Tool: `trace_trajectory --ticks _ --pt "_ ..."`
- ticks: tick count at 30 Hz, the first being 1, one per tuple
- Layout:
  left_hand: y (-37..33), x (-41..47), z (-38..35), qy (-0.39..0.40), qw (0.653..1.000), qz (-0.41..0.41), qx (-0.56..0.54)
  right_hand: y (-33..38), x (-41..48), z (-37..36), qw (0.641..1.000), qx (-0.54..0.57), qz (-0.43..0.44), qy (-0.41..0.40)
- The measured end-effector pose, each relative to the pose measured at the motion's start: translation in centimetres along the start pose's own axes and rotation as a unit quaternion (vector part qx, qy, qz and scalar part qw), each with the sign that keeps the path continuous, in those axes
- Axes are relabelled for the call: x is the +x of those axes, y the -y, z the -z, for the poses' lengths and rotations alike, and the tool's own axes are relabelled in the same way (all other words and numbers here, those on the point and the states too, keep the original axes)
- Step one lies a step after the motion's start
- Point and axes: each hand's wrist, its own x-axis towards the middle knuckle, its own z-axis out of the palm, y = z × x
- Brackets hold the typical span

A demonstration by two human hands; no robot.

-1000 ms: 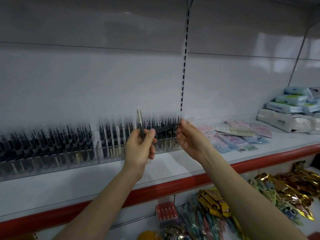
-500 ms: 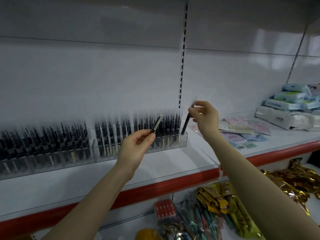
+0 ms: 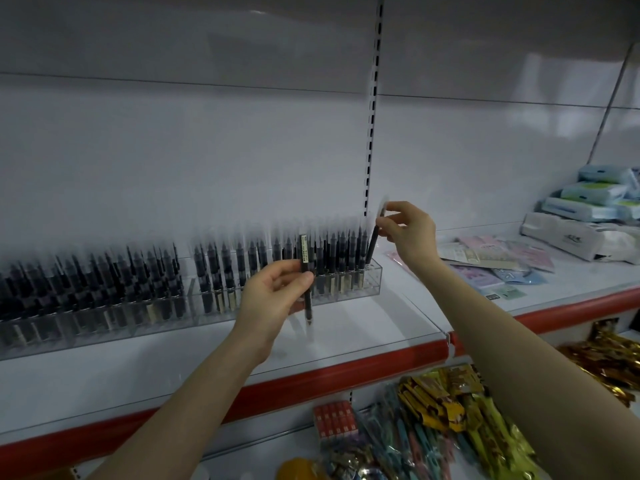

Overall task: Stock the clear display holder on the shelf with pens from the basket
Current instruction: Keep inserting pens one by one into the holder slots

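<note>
While left hand (image 3: 273,292) grips one pen (image 3: 305,258), right hand (image 3: 410,233) pinches second pen (image 3: 372,247).

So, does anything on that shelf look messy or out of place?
Nothing looks spilled or broken. The flat packets right of the clear holder lie overlapping at loose angles, untidy beside the upright pens in it.

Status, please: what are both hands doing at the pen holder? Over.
Left hand grips left pen upright, before the holder. Right hand pinches right pen, lower end at holder's right end. Nothing seen in the way.
</note>
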Motion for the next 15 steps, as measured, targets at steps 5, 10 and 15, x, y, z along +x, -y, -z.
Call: trace_trajectory --ticks 5,10,15 --pt "0.3 0.0 0.1 0.014 1.000 0.003 -0.003 -0.5 0.2 -0.6 0.998 -0.037 0.004 0.045" --pt "0.4 0.0 0.4 0.025 1.000 -0.002 0.009 -0.9 0.2 -1.0 0.994 -0.080 0.012 0.068" --pt "0.5 0.1 0.4 0.029 1.000 -0.003 0.001 -1.8 0.0 -1.2 0.994 -0.088 0.001 0.070"
